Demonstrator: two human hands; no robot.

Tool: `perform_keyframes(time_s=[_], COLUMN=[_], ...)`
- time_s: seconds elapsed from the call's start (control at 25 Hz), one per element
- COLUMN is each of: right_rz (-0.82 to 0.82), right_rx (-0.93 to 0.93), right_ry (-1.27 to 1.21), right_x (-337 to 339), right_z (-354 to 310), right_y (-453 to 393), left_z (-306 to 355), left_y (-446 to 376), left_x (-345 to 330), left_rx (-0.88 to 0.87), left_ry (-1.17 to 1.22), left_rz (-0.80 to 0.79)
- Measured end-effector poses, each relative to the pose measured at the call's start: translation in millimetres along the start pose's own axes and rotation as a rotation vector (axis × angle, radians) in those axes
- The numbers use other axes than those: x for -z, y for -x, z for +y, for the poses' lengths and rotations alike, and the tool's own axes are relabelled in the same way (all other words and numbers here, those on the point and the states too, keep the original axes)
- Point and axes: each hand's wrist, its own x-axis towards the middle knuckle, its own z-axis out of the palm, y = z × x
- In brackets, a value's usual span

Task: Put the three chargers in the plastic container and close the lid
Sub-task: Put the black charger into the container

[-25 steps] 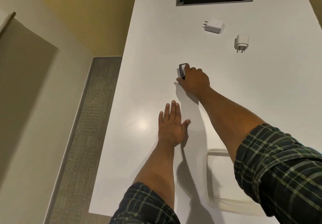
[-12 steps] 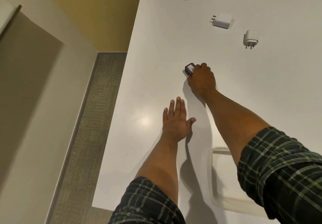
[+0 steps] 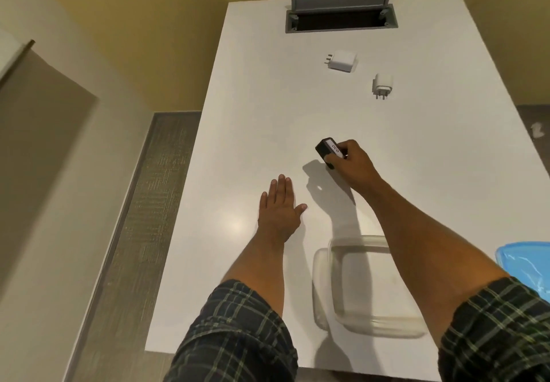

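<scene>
My right hand point(image 3: 351, 164) grips a black charger point(image 3: 327, 151) with a white label, lifted a little above the white table point(image 3: 268, 114); its shadow falls below-left. Two white chargers lie farther back: a flat square one point(image 3: 342, 60) with prongs pointing left, and a smaller one point(image 3: 383, 84) with prongs toward me. The clear plastic container point(image 3: 351, 286) stands open near the front edge, partly under my right forearm. Its blue lid point(image 3: 526, 265) lies at the right edge. My left hand point(image 3: 279, 212) rests flat on the table, fingers apart, holding nothing.
A grey cable hatch point(image 3: 340, 20) with its flap raised sits at the table's far end. The table's left edge drops to a grey carpet strip point(image 3: 154, 188) and a beige floor. Yellow wall lies behind.
My right hand has lifted the black charger off the table and drawn it back toward me. The view has tilted, bringing the container and blue lid into sight. My left hand stays flat.
</scene>
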Motion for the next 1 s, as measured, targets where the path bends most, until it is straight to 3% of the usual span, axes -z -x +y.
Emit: perform_keyframes(time_s=[0.16,0.32,0.52,0.64,0.8,1.0], right_rz=[-0.041,-0.250,-0.465,-0.576,-0.620,-0.629], right_rx=[-0.068,-0.061,-0.038,-0.025,0.079,0.268], right_ry=[-0.256,-0.331,-0.042,0.070,0.213,0.655], right_x=[27.7,49.9,74.3,82.7,69.9,60.0], right_z=[4.6,-2.1,11.5,19.8,12.9,24.5], right_y=[33.2,69.4,128.1,161.1,171.6,197.1], left_z=[-4.4,8.4,25.4,31.8,21.4,24.0], left_y=[28.4,73.1,146.5,179.1,175.2,181.1], left_x=[3.7,-5.6,-42.9,-61.6,-56.8,-53.4], left_rx=[-0.034,0.028,0.066,0.054,0.055,0.031], left_ry=[-0.043,-0.018,0.004,0.005,0.019,-0.009], left_rz=[-0.084,-0.106,0.011,-0.002,-0.053,-0.174])
